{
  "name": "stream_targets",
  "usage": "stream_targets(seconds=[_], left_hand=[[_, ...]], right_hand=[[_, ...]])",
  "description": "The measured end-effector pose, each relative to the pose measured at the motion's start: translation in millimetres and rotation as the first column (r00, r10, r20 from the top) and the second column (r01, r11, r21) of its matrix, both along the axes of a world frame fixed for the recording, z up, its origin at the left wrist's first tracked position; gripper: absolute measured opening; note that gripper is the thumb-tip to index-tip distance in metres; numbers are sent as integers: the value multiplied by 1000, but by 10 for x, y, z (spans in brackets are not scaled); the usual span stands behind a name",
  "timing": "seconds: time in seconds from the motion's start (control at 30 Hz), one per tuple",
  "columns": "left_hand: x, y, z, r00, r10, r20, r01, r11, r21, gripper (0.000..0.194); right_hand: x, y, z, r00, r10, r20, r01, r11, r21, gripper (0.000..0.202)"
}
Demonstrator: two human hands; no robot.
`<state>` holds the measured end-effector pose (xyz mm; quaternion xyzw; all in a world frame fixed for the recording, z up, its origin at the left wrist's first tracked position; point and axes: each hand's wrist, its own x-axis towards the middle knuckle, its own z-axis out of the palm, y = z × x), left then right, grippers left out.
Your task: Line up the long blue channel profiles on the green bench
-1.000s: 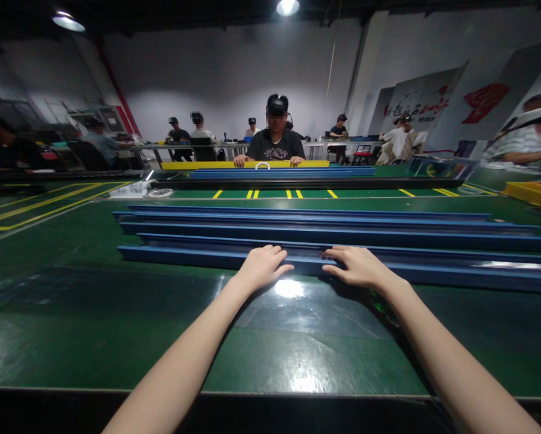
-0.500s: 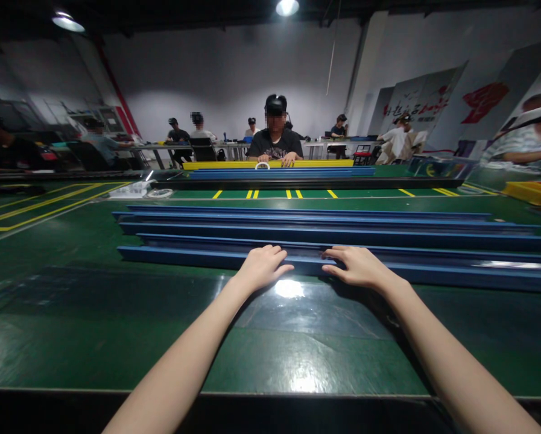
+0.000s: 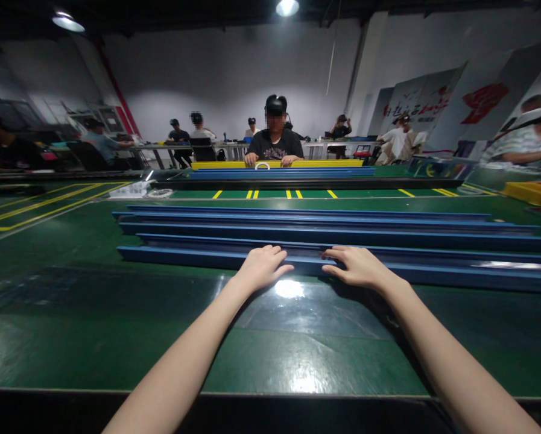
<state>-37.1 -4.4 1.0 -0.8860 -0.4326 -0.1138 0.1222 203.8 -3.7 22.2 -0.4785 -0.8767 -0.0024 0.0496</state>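
Note:
A long blue U-shaped channel (image 3: 184,259) lies across the green table in front of me, its open side up. My left hand (image 3: 265,267) rests on it left of centre, with the fingers over its near wall and the thumb along the near side. To the right, my right hand (image 3: 356,265) has hold of the same channel in a like way, fingertips curled inside it. A short stretch of the channel shows between the two hands. Just behind it lie more blue channels (image 3: 252,229), roughly parallel.
A clear sheet covers the near green table (image 3: 116,349). Farther back are a black strip (image 3: 319,183), blue strips and a yellow strip (image 3: 333,163), with a seated person's hands at the yellow one. A yellow tray (image 3: 530,193) stands at right; a clear plastic bag (image 3: 129,190) lies left.
My hands and the blue channels stay put. Across the table, the person's hands have spread apart and the yellow strip has shifted slightly to the right.

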Motion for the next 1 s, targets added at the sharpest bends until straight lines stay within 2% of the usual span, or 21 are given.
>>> stream_targets(seconds=[1.0], left_hand=[[-4, 13, -25, 1000, 1, -22, 0, 999, 44, 36]], right_hand=[[11, 4, -25, 1000, 5, 15, -5, 1000, 29, 43]])
